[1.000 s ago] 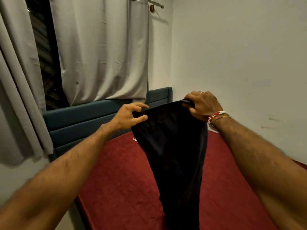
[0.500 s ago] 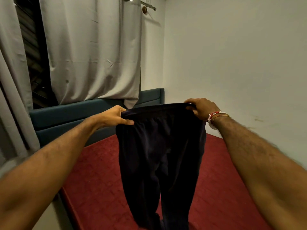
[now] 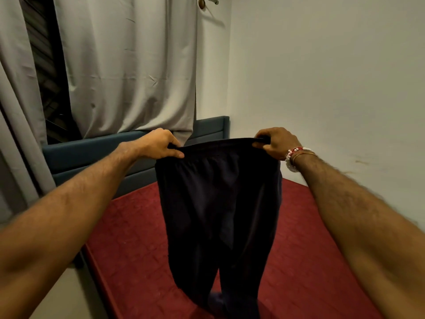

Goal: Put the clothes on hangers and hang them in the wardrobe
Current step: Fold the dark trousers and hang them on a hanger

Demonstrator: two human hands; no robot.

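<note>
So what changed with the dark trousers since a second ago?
The left hand took a firm grip on the waistband and pulled it leftward, away from the right hand, so the bunched dark trousers spread out wide, both legs hanging. The right hand kept its hold; the red bed stayed put.

Dark trousers (image 3: pixel 218 203) hang across my reach, open air above; red mattress (image 3: pixel 138 238) below, wall (image 3: pixel 322 88) right, curtains (image 3: pixel 133 65) left.

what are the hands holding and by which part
Dark navy fabric trousers, by the waistband: the left hand pinches its left end, the right hand grips its right end.
</note>
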